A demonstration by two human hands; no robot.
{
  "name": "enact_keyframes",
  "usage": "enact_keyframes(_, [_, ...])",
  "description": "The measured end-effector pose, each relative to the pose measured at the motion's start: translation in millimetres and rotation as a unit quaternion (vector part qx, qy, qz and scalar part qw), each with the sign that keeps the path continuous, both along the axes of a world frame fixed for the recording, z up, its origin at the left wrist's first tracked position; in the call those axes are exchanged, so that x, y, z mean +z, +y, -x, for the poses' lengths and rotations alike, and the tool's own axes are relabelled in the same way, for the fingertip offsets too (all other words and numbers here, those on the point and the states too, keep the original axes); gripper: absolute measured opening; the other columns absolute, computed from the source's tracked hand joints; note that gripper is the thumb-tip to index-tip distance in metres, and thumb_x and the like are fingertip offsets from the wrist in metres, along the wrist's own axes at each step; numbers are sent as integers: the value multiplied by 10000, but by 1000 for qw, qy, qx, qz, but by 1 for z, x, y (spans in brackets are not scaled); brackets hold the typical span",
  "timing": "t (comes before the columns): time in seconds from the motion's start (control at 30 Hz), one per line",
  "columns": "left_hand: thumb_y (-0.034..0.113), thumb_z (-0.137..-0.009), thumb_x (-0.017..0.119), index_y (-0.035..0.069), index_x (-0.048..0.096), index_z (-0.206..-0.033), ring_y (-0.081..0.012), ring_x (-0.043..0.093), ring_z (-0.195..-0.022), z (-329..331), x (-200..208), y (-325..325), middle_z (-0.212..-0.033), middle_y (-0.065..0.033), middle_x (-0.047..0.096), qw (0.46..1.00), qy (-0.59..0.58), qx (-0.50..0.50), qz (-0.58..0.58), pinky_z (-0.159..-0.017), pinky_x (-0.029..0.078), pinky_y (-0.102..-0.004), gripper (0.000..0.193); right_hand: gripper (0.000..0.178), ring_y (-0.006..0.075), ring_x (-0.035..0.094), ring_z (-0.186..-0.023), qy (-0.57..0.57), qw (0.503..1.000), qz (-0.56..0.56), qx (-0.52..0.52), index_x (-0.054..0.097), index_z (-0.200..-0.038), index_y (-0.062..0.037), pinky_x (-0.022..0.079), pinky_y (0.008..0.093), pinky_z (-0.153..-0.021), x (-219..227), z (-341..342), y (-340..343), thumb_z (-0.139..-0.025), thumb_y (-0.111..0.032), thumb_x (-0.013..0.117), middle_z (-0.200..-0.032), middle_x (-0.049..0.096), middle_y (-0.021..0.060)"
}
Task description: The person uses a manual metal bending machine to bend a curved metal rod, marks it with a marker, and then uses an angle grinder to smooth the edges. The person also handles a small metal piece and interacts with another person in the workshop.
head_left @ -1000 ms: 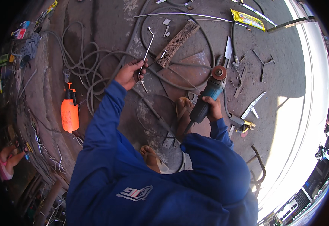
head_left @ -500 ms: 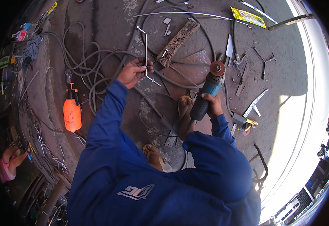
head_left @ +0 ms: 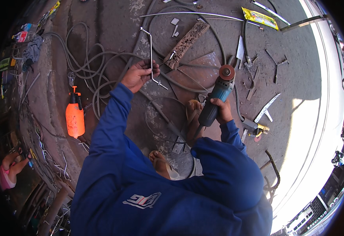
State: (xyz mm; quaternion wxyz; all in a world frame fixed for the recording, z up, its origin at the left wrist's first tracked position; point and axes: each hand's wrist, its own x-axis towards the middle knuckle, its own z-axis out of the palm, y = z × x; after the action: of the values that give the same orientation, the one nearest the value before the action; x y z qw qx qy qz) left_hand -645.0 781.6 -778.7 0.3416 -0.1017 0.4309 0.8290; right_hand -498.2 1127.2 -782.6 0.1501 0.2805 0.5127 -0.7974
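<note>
Between the fingers and thumb of my left hand [head_left: 137, 75] is a thin bent metal rod [head_left: 151, 46], held roughly upright with its lower end kinked to the right. My right hand [head_left: 221, 111] is wrapped round the body of a blue-green and black angle grinder [head_left: 220, 93]. Its reddish-brown disc [head_left: 227, 72] faces up at the far end, and I cannot tell whether it spins. Beyond my hands, a rough piece of wood [head_left: 188, 44] lies on the ground with a small metal piece on it. A reddish metal plate [head_left: 197, 72] lies just nearer than the wood.
Coiled grey hoses [head_left: 101, 74] spread over the ground at left, by an orange spray bottle [head_left: 75, 118]. On the right lie a silver clamp-like tool [head_left: 267, 108], a Y-shaped wrench [head_left: 276, 65] and a yellow packet [head_left: 259, 18]. Another person's legs [head_left: 16, 165] show at far left.
My left hand and the bent rod have shifted very slightly to the left. My right hand and the grinder look nearly still.
</note>
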Motion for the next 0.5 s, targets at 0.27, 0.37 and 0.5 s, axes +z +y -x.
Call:
enact_keyframes(0.27, [-55, -864, 511, -35, 519, -1180, -294, 583, -1090, 0, -1, 0, -1136, -159, 588, 1000, 4, 0, 7, -1002, 461, -410, 317, 505, 231, 627, -836, 15, 1000, -18, 5, 537, -1103, 56, 538, 356, -758, -1, -3, -2, -684, -175, 700, -951, 623, 127])
enact_keyframes(0.37, [-41, -863, 522, -37, 508, -1194, -294, 585, -1085, -1, -4, -1, -1124, -152, 591, 1000, 8, -1, 3, -1002, 461, -416, 331, 505, 236, 626, -838, 13, 1000, -13, 16, 539, -1104, 57, 536, 357, -760, -7, -5, 1, -684, -174, 698, -944, 624, 130])
enact_keyframes(0.5, [32, -881, 543, -2, 476, -1250, -292, 592, -1074, -3, 3, -5, -1101, -144, 592, 992, 50, -52, -105, -1015, 446, -452, 377, 503, 238, 627, -819, -1, 1000, -19, 18, 539, -1106, 60, 535, 361, -744, -8, -6, 2, -682, -166, 690, -939, 622, 133])
